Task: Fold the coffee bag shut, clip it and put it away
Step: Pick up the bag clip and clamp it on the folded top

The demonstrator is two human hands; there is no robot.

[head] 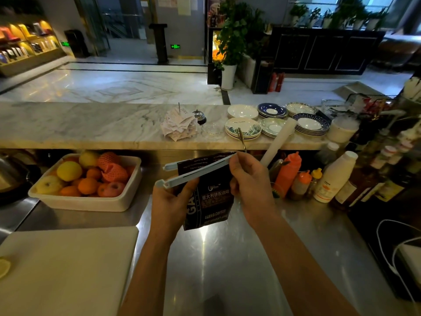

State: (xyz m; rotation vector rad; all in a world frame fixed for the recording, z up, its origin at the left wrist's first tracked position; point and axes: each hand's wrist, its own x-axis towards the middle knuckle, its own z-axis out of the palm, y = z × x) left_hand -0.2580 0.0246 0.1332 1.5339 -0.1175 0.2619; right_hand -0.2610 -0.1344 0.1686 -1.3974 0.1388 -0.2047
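The dark coffee bag [208, 197] is held upright above the steel counter [227, 258], gripped by the left hand [169, 201]. A long pale clip [196, 171] lies across its folded top, slanting left-near to right-far, jaws apart; its right end is pinched by the right hand [249, 183].

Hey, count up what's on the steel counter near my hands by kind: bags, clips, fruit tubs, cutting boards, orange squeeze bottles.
Black coffee bag: 1
Long pale blue plastic sealing clip: 1
White plastic tub of fruit: 1
White cutting board: 1
Orange squeeze bottles: 2
Total: 6
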